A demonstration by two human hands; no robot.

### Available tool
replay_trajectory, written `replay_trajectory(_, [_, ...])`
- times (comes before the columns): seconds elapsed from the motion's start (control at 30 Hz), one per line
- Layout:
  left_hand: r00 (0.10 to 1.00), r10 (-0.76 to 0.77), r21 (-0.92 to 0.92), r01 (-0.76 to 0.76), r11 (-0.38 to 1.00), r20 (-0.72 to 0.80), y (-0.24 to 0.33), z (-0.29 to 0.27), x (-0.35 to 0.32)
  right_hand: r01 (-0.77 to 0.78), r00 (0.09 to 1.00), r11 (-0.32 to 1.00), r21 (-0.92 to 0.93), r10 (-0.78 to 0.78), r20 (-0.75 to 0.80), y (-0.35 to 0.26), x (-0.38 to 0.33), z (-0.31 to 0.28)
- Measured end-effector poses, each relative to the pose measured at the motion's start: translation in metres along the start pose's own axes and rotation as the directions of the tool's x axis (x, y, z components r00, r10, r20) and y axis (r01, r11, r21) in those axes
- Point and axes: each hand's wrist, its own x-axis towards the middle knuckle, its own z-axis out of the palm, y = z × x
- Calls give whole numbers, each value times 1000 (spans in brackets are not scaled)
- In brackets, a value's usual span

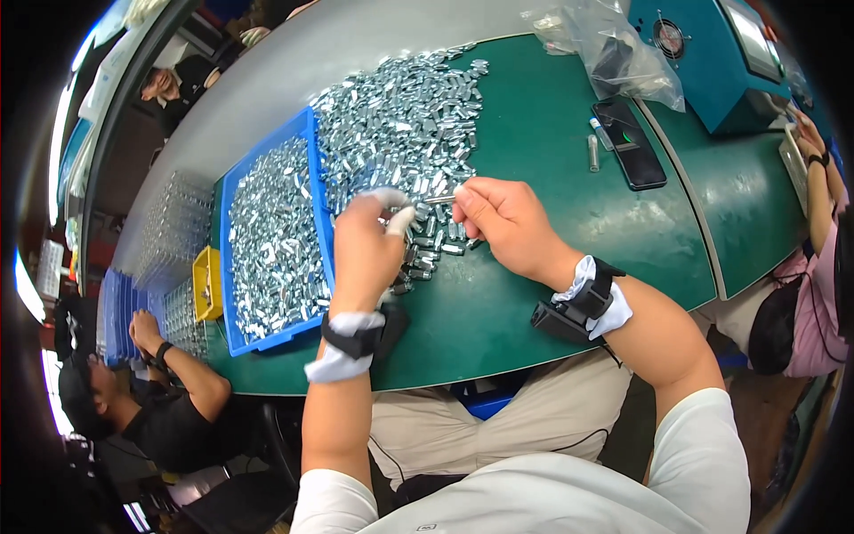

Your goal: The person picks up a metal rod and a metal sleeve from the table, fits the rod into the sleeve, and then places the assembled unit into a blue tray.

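Observation:
A wide heap of small, shiny metal cylindrical parts point(400, 116) lies on the green table mat. Over the near part of this heap is my left hand point(365, 249), with white coverings on its fingertips. Those fingers are bent and blurred by motion, so whether they hold a part does not show. To its right, my right hand point(511, 222) pinches a thin metal rod point(439, 199) between thumb and forefinger. The rod points left, toward my left fingertips. Beside my left hand stands a blue tray point(326, 227) full of similar metal parts.
A black phone point(630, 147) and two small tubes lie right of the heap, below a clear plastic bag point(614, 53). A teal machine point(712, 62) stands at the far right. Left of the tray are a yellow bin point(207, 283) and stacked clear racks point(169, 227). Other people sit nearby.

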Motion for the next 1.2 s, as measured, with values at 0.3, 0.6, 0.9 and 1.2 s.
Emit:
replay_trajectory(0.3, [992,-129,-694,92,714,-1,18,2,-24,2,999,1000,-28,-1,46,4,0,-1])
replay_trajectory(0.6, [995,-40,-499,80,863,90,12,-5,-21,24,995,977,-214,-4,97,6,3,-7])
replay_trajectory(0.9, [914,-211,-693,401,599,347,-8,-25,-37,89,983,990,-110,-70,170,-1,3,6])
replay_trajectory(1.2, [992,-62,-639,119,760,111,20,-2,-19,87,996,991,-100,-83,44,9,-1,-11])
